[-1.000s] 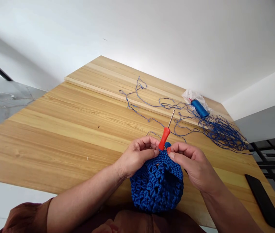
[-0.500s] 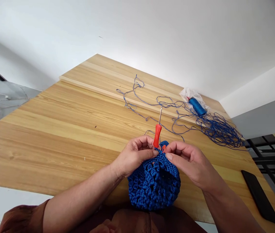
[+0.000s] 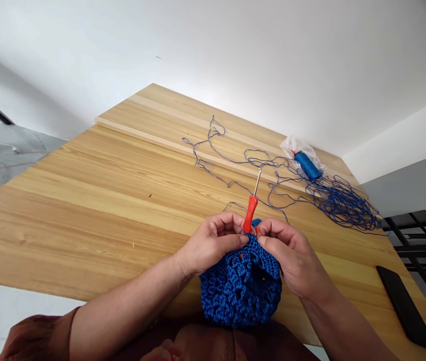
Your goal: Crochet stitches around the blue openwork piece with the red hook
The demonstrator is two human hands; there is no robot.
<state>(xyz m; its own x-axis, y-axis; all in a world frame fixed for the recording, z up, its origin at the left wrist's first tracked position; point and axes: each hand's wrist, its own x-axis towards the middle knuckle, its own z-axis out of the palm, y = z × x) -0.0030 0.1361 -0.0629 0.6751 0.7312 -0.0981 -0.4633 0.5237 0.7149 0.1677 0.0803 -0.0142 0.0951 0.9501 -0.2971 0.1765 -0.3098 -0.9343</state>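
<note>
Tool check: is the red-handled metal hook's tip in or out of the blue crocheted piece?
Out: the hook points its bare tip away from the piece.

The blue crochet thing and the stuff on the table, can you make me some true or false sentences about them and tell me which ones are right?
1. The left hand and the right hand both hold the blue crochet piece. True.
2. The crochet hook has a green handle. False: its handle is red.
3. The hook's metal end points away from the blue crochet piece. True.
4. The spool of blue thread is in the right hand. False: it is on the table, by the clear plastic bag.
5. The black flat object is beside the left arm. False: it is over on the right arm's side.
</note>
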